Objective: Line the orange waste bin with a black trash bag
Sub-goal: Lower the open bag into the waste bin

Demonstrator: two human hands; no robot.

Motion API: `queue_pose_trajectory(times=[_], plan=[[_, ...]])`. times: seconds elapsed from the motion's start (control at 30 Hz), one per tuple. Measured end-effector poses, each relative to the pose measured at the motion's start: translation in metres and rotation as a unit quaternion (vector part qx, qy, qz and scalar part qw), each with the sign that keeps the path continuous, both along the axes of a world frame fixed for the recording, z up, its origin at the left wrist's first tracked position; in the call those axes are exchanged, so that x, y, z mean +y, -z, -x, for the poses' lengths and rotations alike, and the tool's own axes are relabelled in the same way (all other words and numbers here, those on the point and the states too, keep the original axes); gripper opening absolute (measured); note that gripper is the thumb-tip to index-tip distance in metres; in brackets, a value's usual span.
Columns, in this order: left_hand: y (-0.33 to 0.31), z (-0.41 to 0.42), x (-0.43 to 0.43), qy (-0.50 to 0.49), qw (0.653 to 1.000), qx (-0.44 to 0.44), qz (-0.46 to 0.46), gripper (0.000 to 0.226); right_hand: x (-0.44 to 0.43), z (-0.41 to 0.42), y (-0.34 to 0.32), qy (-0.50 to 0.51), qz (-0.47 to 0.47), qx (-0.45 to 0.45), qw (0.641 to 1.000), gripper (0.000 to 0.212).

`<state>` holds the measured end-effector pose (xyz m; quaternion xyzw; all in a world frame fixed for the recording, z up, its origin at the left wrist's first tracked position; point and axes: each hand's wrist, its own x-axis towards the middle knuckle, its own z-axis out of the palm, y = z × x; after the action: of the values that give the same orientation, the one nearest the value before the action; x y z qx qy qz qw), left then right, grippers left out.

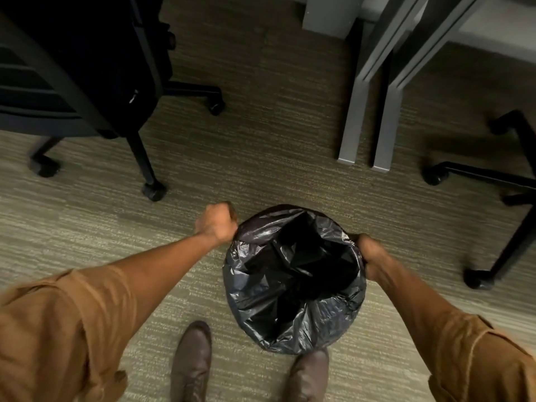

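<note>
Black trash bag (293, 282) sits open on the carpet (261, 140) between the person's shoes, draped so fully that no orange bin shows beneath. Left hand (216, 223) is fisted around the bag's far-left hem; right hand (372, 256) pinches the right hem. Pulling unevenly could tear the thin film or slip the hem off the rim

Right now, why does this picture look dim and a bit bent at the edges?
Head view: dim room light, so the office chair is nearly pure black; soft glare streaks the crinkled trash bag; the wide lens bows the desk legs; the left hand and right hand look slightly motion-blurred.
</note>
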<state>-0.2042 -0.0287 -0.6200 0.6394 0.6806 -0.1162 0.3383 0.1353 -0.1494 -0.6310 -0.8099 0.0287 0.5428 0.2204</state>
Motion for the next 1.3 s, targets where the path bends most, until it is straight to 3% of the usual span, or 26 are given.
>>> queue_pose_trajectory(times=[0.07,0.1,0.2,0.27,0.33,0.4,0.53,0.63,0.73,0.77,0.9,1.03,1.13,1.23,1.3], plan=[[-0.01,-0.006,0.0,-0.111,0.987,-0.112,0.033,0.024,-0.002,0.001,-0.007,-0.04,-0.001,-0.05,0.998,0.037],[-0.016,-0.01,-0.002,-0.15,0.976,-0.154,0.044,0.028,-0.003,0.002,-0.012,-0.091,0.001,-0.121,0.988,0.046],[-0.031,-0.019,-0.012,-0.162,0.967,-0.197,0.024,0.046,-0.004,0.011,-0.041,-0.212,-0.075,-0.252,0.941,0.058],[-0.04,-0.02,-0.019,-0.151,0.958,-0.242,0.031,0.058,-0.004,0.016,-0.052,-0.242,-0.169,-0.241,0.924,0.052],[-0.047,-0.018,-0.022,-0.144,0.942,-0.296,0.066,0.098,-0.004,0.02,-0.058,-0.249,-0.23,-0.181,0.923,0.052],[-0.052,-0.02,-0.025,-0.125,0.933,-0.315,0.122,0.118,0.001,0.023,-0.059,-0.266,-0.253,-0.1,0.925,0.058],[-0.059,-0.023,-0.034,-0.083,0.927,-0.303,0.204,0.098,0.008,0.027,-0.068,-0.278,-0.229,-0.008,0.933,0.082],[-0.057,-0.017,-0.036,-0.116,0.899,-0.333,0.258,0.092,0.007,0.021,-0.064,-0.283,-0.204,0.013,0.937,0.082],[-0.042,-0.005,-0.037,-0.187,0.847,-0.379,0.322,0.11,0.001,0.02,-0.065,-0.283,-0.204,0.021,0.937,0.079],[-0.04,-0.005,-0.037,-0.204,0.848,-0.381,0.305,0.111,-0.001,0.02,-0.064,-0.276,-0.208,0.018,0.938,0.079],[-0.053,-0.01,-0.035,-0.228,0.907,-0.329,0.132,0.084,-0.006,0.021,-0.068,-0.244,-0.241,0.008,0.939,0.076],[-0.049,-0.013,-0.03,-0.187,0.928,-0.29,0.141,0.037,-0.002,0.02,-0.071,-0.266,-0.254,-0.017,0.93,0.069],[-0.045,-0.017,-0.025,-0.218,0.916,-0.294,0.162,0.044,0.008,0.024,-0.073,-0.307,-0.25,-0.026,0.918,0.067],[-0.042,-0.018,-0.02,-0.242,0.906,-0.306,0.165,0.05,0.02,0.032,-0.08,-0.339,-0.217,-0.009,0.915,0.035],[-0.041,-0.016,-0.022,-0.228,0.911,-0.296,0.172,0.059,0.026,0.033,-0.08,-0.37,-0.19,0.0,0.91,0.039]])
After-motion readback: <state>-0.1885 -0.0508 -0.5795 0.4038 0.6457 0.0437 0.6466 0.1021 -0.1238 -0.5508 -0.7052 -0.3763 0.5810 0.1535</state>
